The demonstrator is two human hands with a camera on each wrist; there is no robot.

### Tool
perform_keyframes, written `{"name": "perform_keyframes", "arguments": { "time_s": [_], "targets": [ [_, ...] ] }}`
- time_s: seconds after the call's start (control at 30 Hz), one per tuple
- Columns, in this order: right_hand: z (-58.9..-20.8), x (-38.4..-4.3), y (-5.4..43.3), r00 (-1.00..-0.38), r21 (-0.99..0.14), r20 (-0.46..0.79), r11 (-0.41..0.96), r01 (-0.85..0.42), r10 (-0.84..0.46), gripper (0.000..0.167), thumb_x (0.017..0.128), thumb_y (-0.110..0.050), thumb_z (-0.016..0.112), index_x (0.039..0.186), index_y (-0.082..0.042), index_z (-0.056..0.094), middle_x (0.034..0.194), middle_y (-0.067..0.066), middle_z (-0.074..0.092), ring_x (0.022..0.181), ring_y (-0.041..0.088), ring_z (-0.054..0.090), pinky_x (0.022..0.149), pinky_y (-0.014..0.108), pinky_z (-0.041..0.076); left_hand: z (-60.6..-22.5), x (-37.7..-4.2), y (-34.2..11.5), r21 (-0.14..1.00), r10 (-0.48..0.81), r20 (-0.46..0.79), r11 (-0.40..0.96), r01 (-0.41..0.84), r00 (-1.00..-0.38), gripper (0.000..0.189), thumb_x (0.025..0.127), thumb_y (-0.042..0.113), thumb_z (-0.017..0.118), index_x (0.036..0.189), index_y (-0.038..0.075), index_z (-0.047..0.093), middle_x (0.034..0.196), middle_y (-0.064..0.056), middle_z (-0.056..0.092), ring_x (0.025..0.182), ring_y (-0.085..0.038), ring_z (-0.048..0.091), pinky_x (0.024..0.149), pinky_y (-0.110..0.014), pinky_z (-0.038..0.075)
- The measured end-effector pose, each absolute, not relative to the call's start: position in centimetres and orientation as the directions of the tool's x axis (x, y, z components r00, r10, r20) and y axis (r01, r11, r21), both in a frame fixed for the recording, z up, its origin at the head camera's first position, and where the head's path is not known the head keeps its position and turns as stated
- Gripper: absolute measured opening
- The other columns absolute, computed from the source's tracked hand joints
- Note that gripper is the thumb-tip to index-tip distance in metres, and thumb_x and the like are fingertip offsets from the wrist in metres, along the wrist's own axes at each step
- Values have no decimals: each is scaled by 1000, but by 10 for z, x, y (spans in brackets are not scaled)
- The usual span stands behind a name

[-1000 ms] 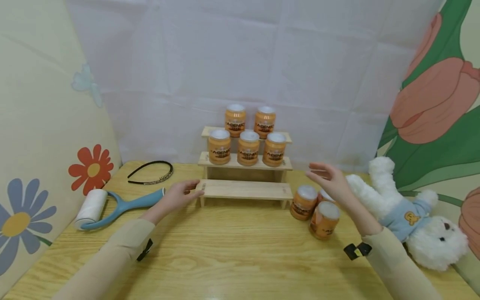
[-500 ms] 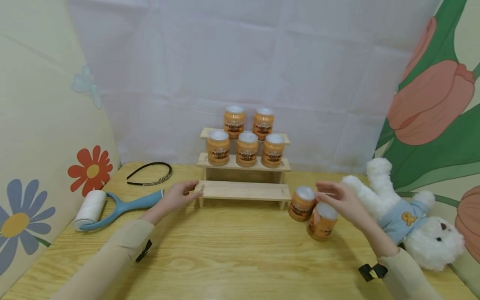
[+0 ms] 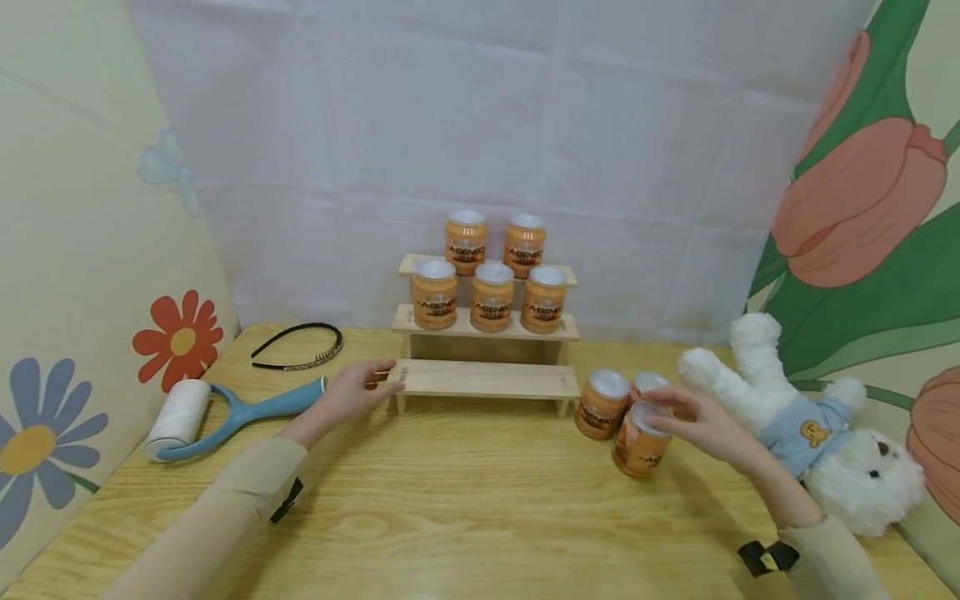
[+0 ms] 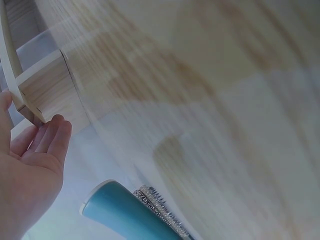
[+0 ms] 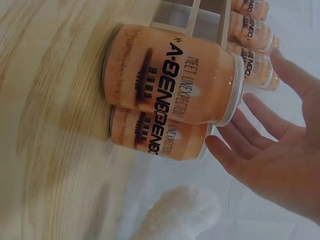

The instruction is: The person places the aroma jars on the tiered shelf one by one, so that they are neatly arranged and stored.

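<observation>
A three-tier wooden display stand (image 3: 480, 379) stands mid-table, its lowest step bare. At that step's left end my left hand (image 3: 357, 388) holds the edge between thumb and fingers; the left wrist view shows the board's corner (image 4: 31, 111) there. Right of the stand are three upright orange cans with pale lids: a left can (image 3: 602, 406), a rear can (image 3: 649, 382) partly hidden, and a front can (image 3: 640, 442). My right hand (image 3: 708, 429) hovers at the front can's lid, fingers spread; in the right wrist view, whether they touch it is unclear.
Several matching cans (image 3: 492, 297) fill the middle and top steps. To the left lie a black headband (image 3: 315, 360) and a blue-handled lint roller (image 3: 247, 412). A white plush toy (image 3: 806, 433) in a blue shirt lies at the right. A white cloth hangs behind.
My right hand has come down and toward me, from above the rear can to the front can's lid. My left hand stays at the stand; the cans have not visibly moved.
</observation>
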State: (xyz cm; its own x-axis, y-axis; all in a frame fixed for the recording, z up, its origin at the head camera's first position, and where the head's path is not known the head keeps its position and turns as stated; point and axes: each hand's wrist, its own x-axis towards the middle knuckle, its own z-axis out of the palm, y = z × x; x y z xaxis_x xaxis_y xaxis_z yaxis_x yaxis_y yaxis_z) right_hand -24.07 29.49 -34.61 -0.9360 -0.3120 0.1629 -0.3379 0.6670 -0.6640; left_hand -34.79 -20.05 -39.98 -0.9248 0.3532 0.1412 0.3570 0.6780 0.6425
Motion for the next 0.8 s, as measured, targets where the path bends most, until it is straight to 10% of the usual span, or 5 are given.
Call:
{"name": "perform_keyframes", "arguments": {
  "time_s": [0.8],
  "targets": [
    [-358, -241, 268, -936, -541, 257, 767, -344, -239, 55, 80, -29, 75, 122, 3, 60, 112, 20, 58, 90, 23, 59, 66, 25, 51, -400, -349, -201, 642, 362, 144, 674, 365, -921, 64, 94, 37, 56, 141, -3, 38, 139, -27, 44, 120, -44, 49, 98, -51, 47]
  ]
}}
